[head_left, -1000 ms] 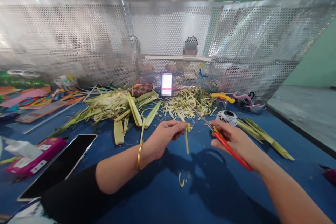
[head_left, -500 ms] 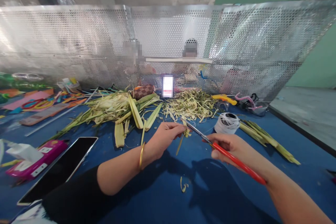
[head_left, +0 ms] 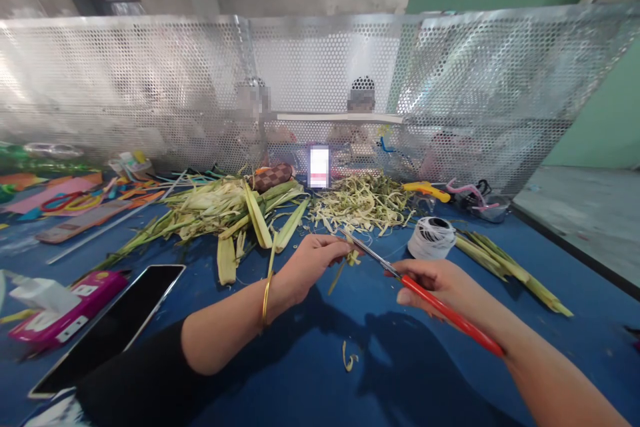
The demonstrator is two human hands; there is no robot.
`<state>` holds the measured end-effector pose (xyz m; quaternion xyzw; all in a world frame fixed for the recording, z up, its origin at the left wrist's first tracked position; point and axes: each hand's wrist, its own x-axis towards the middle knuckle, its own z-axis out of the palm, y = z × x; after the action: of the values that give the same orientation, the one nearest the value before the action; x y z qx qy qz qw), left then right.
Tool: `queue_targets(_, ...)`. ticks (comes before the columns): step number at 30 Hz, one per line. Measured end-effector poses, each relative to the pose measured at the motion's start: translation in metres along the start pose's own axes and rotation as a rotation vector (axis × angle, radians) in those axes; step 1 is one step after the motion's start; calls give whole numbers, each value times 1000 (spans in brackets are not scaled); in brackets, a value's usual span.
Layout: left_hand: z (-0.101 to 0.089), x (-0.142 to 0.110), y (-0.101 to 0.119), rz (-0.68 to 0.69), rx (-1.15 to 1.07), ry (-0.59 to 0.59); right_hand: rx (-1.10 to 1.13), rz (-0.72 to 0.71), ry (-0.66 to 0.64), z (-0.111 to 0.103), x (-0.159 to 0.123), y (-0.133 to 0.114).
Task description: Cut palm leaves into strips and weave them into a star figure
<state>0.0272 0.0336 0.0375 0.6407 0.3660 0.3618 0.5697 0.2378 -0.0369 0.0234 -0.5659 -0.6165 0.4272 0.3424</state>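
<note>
In the head view, my left hand (head_left: 320, 255) pinches a small knotted strip of pale green plant husk (head_left: 353, 256), one end hanging below the fingers. A gold bangle circles this wrist. My right hand (head_left: 434, 282) is closed round red-handled scissors (head_left: 447, 310), their metal blades pointing up and left to the husk strip by my left fingertips. Whether the blades touch the strip, I cannot tell. A white spool of thread (head_left: 432, 238) stands just beyond my right hand. One curled scrap of husk (head_left: 349, 356) lies on the blue table (head_left: 300, 380) below my hands.
Behind my hands lie heaped husks (head_left: 215, 210) and shredded strips (head_left: 365, 203). A phone (head_left: 115, 320) and purple power strip (head_left: 70, 307) are at left, husk stalks (head_left: 515, 270) and a yellow-handled tool (head_left: 427, 191) at right. A perforated metal screen (head_left: 320, 60) crosses the back; people show behind it.
Both hands have shifted very slightly left in the view. The scissor tips now sit a little further left, over the left fingertips. Both grips stay the same.
</note>
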Motion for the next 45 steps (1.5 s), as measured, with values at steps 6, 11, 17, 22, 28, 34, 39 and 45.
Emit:
queue_targets(6, -3, 3, -3, -8, -9, -20, -53, -38, 4, -2, 3, 3)
queue_targets(11, -3, 4, -5, -28, -63, 12, -54, -41, 159, -6, 9, 13)
queue_targets(17, -5, 4, -4, -57, -192, 13, 8, -129, 197, -5, 4, 1)
queue_targets(22, -9, 6, 0, -13, -414, 37, 49, -209, 286, 3, -3, 0)
queue_targets(28, -15, 9, 4, 42, -650, 129, -108, -236, 207, -1, -4, 4)
queue_targets(34, -15, 7, 5, 55, -760, 108, -436, -141, 238, -6, 1, -2)
queue_targets(39, -11, 5, 1, 16, -732, 64, -490, -108, 229, -7, 2, -2)
queue_targets(45, -8, 5, -1, 18, -699, 54, -450, -174, 274, -1, -3, -13)
